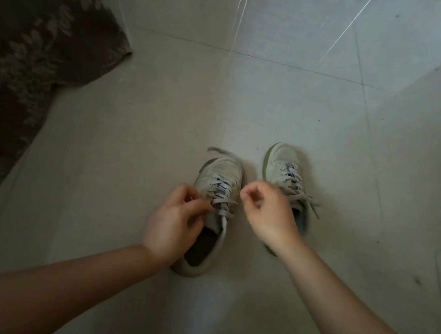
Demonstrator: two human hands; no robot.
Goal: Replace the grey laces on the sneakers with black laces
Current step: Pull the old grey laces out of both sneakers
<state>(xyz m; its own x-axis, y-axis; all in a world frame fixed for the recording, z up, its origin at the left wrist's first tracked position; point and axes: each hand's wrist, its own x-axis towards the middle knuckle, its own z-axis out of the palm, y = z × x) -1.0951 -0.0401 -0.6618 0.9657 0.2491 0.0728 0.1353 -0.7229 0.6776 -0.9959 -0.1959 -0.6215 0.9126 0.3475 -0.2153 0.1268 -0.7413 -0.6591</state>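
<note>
I see my left hand (pixel 173 217) pinching a grey lace (pixel 222 200) on the near sneaker (pixel 212 218); right hand (pixel 268 207) fingers curled. Whether they grip anything, I cannot tell.

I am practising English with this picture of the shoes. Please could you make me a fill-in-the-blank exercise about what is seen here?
1. The two sneakers stand on a tiled ____.
2. The left hand pinches the grey lace of the ____ sneaker.
3. The right sneaker is laced with ____ laces.
4. The patterned dark cloth lies to the ____ of the left sneaker.

Missing words: floor; left; grey; left
</note>
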